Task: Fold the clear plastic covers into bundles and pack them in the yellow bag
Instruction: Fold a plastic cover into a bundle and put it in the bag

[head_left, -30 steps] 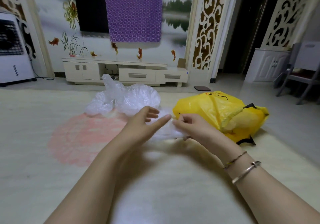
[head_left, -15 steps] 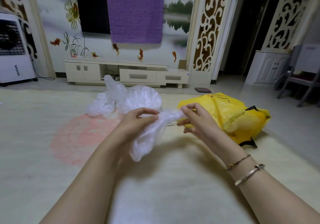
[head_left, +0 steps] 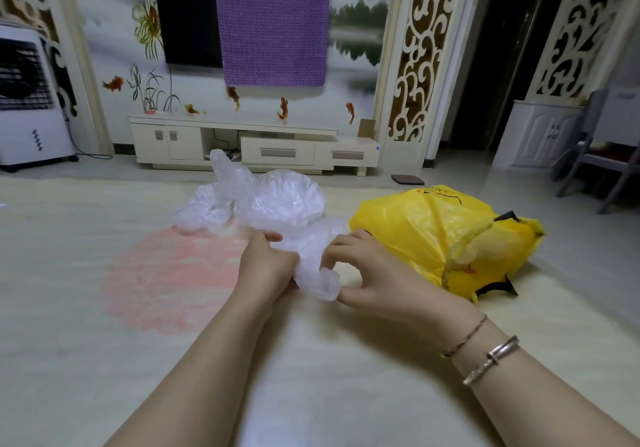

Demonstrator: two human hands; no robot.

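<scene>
the clear plastic cover (head_left: 313,270) being worked sits bunched between the two hands, lifted just off the floor near the middle of the pale rug (head_left: 104,342), with a loose crinkled tail hanging below. the left hand (head_left: 268,263) has its fingers curled round the left side of the wad, thumb on top, which looks like a way to keep the gathered film from springing open. the right hand (head_left: 363,270) pinches the right part of the same cover, its fingers bent in over the crumpled edge and its thumb under the tail, probably to tuck the loose end into the bundle. judged from this, the step in hand is compacting one cover; it is not yet a tight bundle.

just beyond the hands, toward the rug's far edge, lies the pile of remaining clear covers (head_left: 263,201), puffed and unfolded, within easy reach for the next pick. the yellow bag (head_left: 433,235) lies on its side at the rug's right edge, just beside the right hand, close enough for a short drop-in. whether its mouth faces the hands i cannot tell. it bulges as if partly filled.

farther back, a low white tv cabinet (head_left: 256,142) stands along the wall.
</scene>
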